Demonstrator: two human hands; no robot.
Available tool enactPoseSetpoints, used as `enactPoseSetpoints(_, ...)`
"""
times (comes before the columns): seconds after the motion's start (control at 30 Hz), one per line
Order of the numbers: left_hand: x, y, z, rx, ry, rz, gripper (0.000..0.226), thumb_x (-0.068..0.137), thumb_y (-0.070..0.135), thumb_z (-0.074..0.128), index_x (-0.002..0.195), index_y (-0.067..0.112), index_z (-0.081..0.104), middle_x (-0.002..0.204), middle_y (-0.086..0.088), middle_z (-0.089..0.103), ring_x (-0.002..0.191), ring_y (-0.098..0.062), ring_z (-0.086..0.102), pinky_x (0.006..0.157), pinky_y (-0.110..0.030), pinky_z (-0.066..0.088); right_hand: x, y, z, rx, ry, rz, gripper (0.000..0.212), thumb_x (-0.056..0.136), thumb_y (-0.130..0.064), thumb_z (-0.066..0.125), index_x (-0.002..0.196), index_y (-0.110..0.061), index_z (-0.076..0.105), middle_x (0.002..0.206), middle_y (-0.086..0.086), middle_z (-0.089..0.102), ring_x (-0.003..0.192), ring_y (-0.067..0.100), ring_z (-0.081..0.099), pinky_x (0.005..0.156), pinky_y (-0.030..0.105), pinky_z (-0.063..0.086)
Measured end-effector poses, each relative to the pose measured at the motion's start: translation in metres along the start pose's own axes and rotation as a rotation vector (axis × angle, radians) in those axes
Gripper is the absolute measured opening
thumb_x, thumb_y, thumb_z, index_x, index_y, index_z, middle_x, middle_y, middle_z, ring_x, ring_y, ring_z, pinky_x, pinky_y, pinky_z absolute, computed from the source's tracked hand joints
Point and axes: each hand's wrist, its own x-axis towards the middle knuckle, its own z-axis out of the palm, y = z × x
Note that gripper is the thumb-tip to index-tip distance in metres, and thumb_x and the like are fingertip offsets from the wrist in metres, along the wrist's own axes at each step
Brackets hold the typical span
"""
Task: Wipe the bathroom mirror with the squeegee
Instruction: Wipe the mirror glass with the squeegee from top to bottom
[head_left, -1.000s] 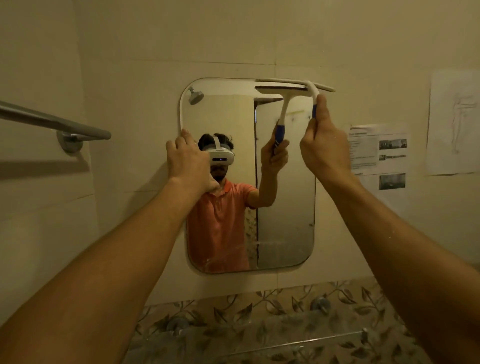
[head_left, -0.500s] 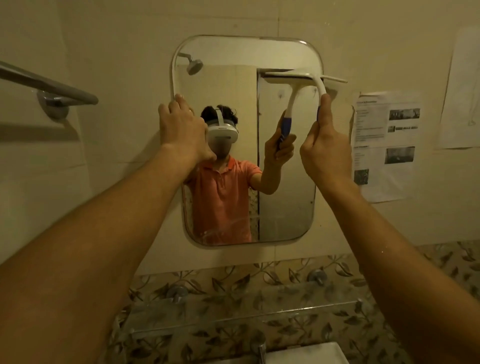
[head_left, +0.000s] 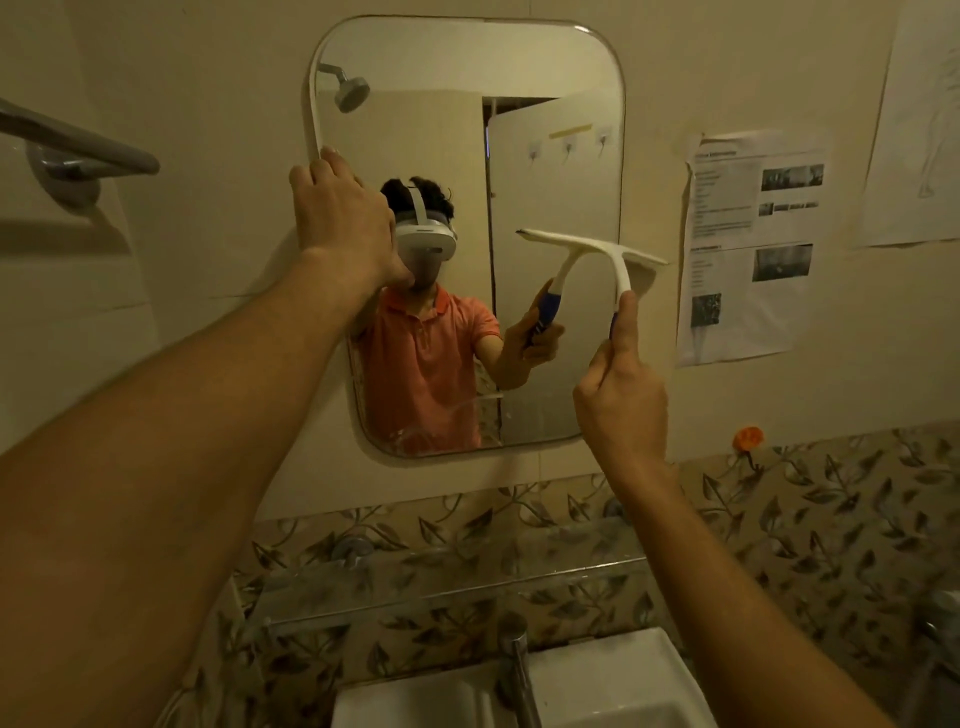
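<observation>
My right hand (head_left: 621, 410) grips the squeegee (head_left: 618, 254) by its blue handle, thumb up the neck. Its blade lies against the mirror (head_left: 550, 171) at mid-height on the right, one end overhanging the wall. My left hand (head_left: 343, 218) curls over the mirror's left edge, covering some glass. Taped papers (head_left: 748, 249) hang just right; a glass shelf (head_left: 441, 577), tap (head_left: 517, 660) and sink (head_left: 623, 675) sit below.

Place: was a home bathroom.
Evidence: wall mirror (head_left: 415, 62) at 12 o'clock, washbasin (head_left: 623, 670) at 6, towel rail (head_left: 104, 150) at 10.
</observation>
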Motion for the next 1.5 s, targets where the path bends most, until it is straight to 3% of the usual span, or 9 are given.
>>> enactPoseSetpoints(0.2, -0.003, 0.000, -0.002, -0.030, -0.008, -0.012, 0.103, 0.058, 0.090, 0.067, 0.137, 0.024, 0.060, 0.154, -0.024, 0.035, 0.135, -0.040, 0.041, 0.106, -0.048, 0.037, -0.057, 0.021, 0.012, 0.024, -0.050, 0.069, 0.072, 0.104, -0.023, 0.038, 0.157, -0.042, -0.007, 0.068, 0.007, 0.054, 0.054, 0.022, 0.053, 0.050, 0.043, 0.053)
enactPoseSetpoints(0.33, -0.005, -0.001, -0.004, -0.059, -0.008, -0.027, 0.110, 0.059, 0.087, 0.069, 0.140, 0.014, 0.056, 0.154, -0.025, 0.034, 0.135, -0.040, 0.041, 0.107, -0.049, 0.037, -0.093, 0.026, 0.021, 0.004, -0.074, 0.128, 0.070, 0.105, -0.025, 0.038, 0.158, -0.042, -0.004, 0.061, 0.006, 0.052, 0.047, 0.018, 0.047, 0.042, 0.029, 0.038)
enactPoseSetpoints(0.43, -0.007, -0.002, -0.006, -0.070, -0.011, -0.029, 0.112, 0.061, 0.086, 0.070, 0.140, 0.008, 0.054, 0.154, -0.026, 0.034, 0.134, -0.040, 0.042, 0.108, -0.049, 0.036, -0.116, 0.027, 0.024, 0.032, -0.119, 0.170, 0.070, 0.105, -0.025, 0.038, 0.155, -0.048, -0.006, 0.060, 0.005, 0.053, 0.047, 0.018, 0.048, 0.043, 0.026, 0.035)
enactPoseSetpoints(0.7, -0.004, -0.002, -0.001, -0.058, -0.005, -0.015, 0.109, 0.058, 0.090, 0.066, 0.136, 0.014, 0.060, 0.154, -0.025, 0.034, 0.131, -0.038, 0.044, 0.104, -0.046, 0.038, -0.161, 0.022, 0.034, 0.016, -0.189, 0.235, 0.071, 0.105, -0.023, 0.041, 0.155, -0.046, -0.003, 0.063, -0.001, 0.050, 0.051, 0.010, 0.047, 0.045, 0.018, 0.026)
enactPoseSetpoints(1.03, 0.000, -0.002, 0.006, -0.059, 0.009, -0.020, 0.111, 0.056, 0.092, 0.065, 0.139, 0.019, 0.058, 0.153, -0.024, 0.035, 0.131, -0.039, 0.043, 0.104, -0.048, 0.038, -0.188, 0.024, 0.039, 0.062, -0.229, 0.262, 0.077, 0.105, -0.028, 0.039, 0.144, -0.064, -0.016, 0.070, -0.003, 0.054, 0.058, 0.010, 0.052, 0.051, 0.021, 0.039)
enactPoseSetpoints(1.17, -0.005, -0.004, 0.007, -0.070, 0.018, -0.025, 0.107, 0.058, 0.091, 0.065, 0.135, 0.016, 0.061, 0.154, -0.023, 0.033, 0.129, -0.038, 0.044, 0.102, -0.048, 0.038, -0.166, 0.012, 0.018, 0.132, -0.154, 0.205, 0.070, 0.105, -0.026, 0.041, 0.150, -0.058, -0.002, 0.069, -0.003, 0.053, 0.057, 0.012, 0.052, 0.049, 0.025, 0.039)
enactPoseSetpoints(1.33, -0.008, -0.007, 0.009, -0.078, 0.052, -0.014, 0.096, 0.059, 0.090, 0.063, 0.126, 0.021, 0.068, 0.154, -0.023, 0.032, 0.128, -0.037, 0.044, 0.101, -0.045, 0.038, -0.083, -0.017, -0.015, 0.161, -0.025, 0.051, 0.064, 0.106, -0.027, 0.036, 0.158, -0.045, 0.003, 0.066, 0.003, 0.051, 0.053, 0.020, 0.050, 0.048, 0.043, 0.051)
enactPoseSetpoints(1.5, -0.015, -0.013, 0.018, -0.092, 0.110, -0.014, 0.110, 0.066, 0.089, 0.059, 0.141, 0.007, 0.054, 0.160, -0.021, 0.027, 0.123, -0.037, 0.047, 0.097, -0.045, 0.040, -0.017, -0.048, -0.024, 0.094, -0.003, -0.123, 0.063, 0.106, -0.026, 0.036, 0.160, -0.034, 0.005, 0.066, -0.002, 0.047, 0.056, 0.017, 0.048, 0.051, 0.040, 0.048)
